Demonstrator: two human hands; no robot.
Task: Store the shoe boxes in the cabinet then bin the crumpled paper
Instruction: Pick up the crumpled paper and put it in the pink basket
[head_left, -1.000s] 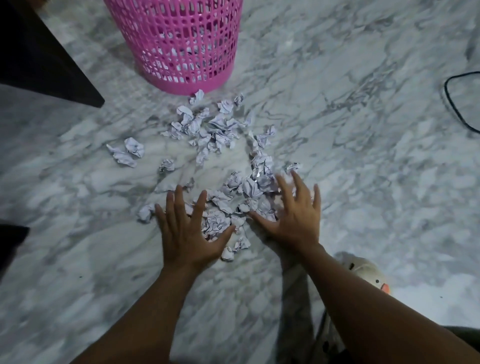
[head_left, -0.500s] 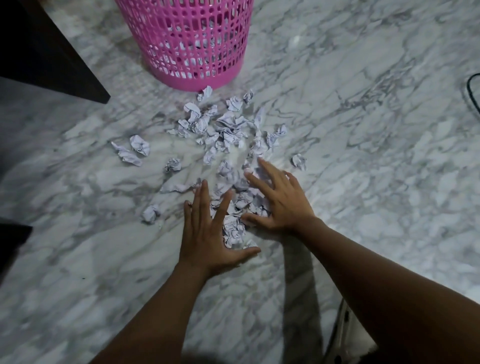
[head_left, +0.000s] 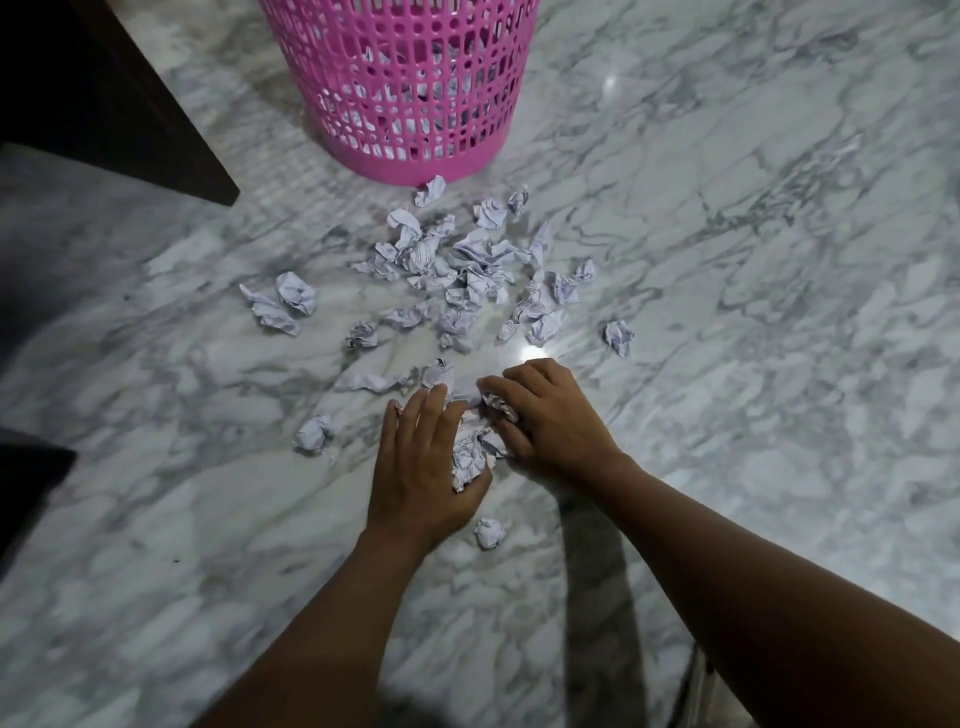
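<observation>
the crumpled paper (head_left: 483, 260) bears faint dark print, too small to read.

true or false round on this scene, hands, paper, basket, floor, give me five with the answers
1. The left hand and right hand both hold a clump of crumpled paper on the floor. True.
2. The pink basket lies on its side. False: it stands upright.
3. Loose paper balls lie between the hands and the basket. True.
4. The floor is bare wood. False: it is grey-veined marble.
5. All the paper is gathered in the clump. False: much lies scattered, and one stray ball sits by the left wrist.
</observation>
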